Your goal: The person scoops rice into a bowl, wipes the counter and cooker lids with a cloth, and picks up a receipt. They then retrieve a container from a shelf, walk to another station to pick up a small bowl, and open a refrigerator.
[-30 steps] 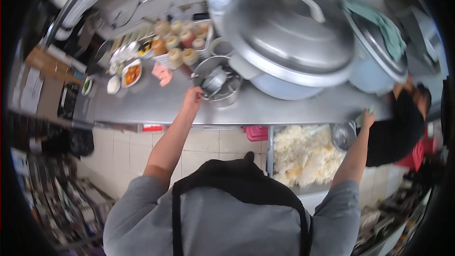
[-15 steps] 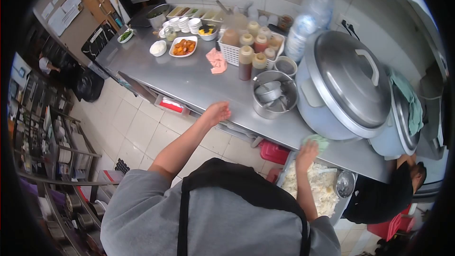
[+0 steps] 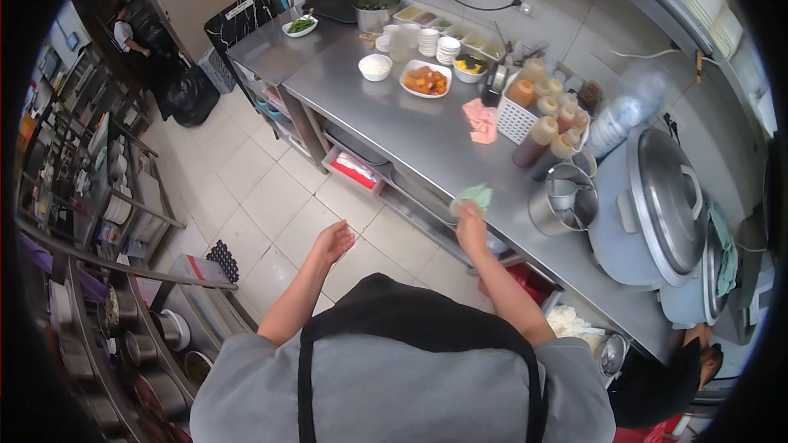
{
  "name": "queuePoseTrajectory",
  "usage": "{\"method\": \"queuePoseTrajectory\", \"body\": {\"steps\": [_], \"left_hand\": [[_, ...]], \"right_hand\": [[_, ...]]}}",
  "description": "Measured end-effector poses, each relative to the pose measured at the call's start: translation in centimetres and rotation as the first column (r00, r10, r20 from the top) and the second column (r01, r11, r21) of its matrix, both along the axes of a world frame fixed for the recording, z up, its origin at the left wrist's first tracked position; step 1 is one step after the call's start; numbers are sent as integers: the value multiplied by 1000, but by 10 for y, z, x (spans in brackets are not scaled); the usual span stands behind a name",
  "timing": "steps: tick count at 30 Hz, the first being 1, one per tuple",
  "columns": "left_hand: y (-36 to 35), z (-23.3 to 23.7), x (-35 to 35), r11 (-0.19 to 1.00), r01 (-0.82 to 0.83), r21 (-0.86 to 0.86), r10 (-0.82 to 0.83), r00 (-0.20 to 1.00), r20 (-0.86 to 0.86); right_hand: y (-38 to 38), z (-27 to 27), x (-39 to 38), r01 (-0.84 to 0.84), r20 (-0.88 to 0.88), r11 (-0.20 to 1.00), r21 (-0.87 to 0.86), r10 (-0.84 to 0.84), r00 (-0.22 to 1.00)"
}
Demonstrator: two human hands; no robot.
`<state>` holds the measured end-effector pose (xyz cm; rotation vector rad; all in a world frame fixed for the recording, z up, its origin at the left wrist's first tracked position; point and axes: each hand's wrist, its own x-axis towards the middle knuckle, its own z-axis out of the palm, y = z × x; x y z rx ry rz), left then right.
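Note:
My right hand [image 3: 470,228] grips a light green cloth [image 3: 474,196] at the front edge of the steel counter [image 3: 361,107]. My left hand [image 3: 335,241] hangs over the tiled floor with nothing in it, its fingers loosely curled and apart. Behind the cloth, a salmon-pink cloth [image 3: 480,121] lies crumpled on the counter. To the right of my right hand stands a steel pot [image 3: 545,212] with metal utensils in it. A white dish of orange food [image 3: 426,79] and a bowl of rice [image 3: 375,67] sit farther back.
A large lidded rice cooker [image 3: 628,234] stands right of the pot. A white basket [image 3: 517,122] holds several sauce bottles. Below the counter, a drawer [image 3: 355,171] sticks out, and a tub of rice [image 3: 566,321] is at lower right. A co-worker [image 3: 665,385] in black bends beside it.
My right hand has carried the green cloth leftward along the counter, away from the rice tub. My left hand has dropped back from the counter edge. The view has turned left.

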<state>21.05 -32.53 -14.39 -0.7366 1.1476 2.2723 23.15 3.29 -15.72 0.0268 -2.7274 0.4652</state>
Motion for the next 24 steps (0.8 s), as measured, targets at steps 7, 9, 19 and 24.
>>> {"method": "queuePoseTrajectory", "body": {"steps": [7, 9, 19, 24], "left_hand": [[-107, -30, 1, 985, -165, 55, 163, 986, 44], [-122, -33, -5, 973, -213, 90, 209, 977, 48], [-120, -19, -98, 985, -165, 41, 164, 986, 18], [-105, 4, -183, 999, 4, 38, 0, 993, -118]], "right_hand": [[-46, 79, -40, 9, 19, 602, -798, 10, 1000], [-21, 93, -43, 13, -112, 830, -558, -91, 989], [12, -4, -135, 218, 208, 965, 147, -245, 947], [-84, 5, -232, -162, 120, 976, 145, 145, 982]]}}
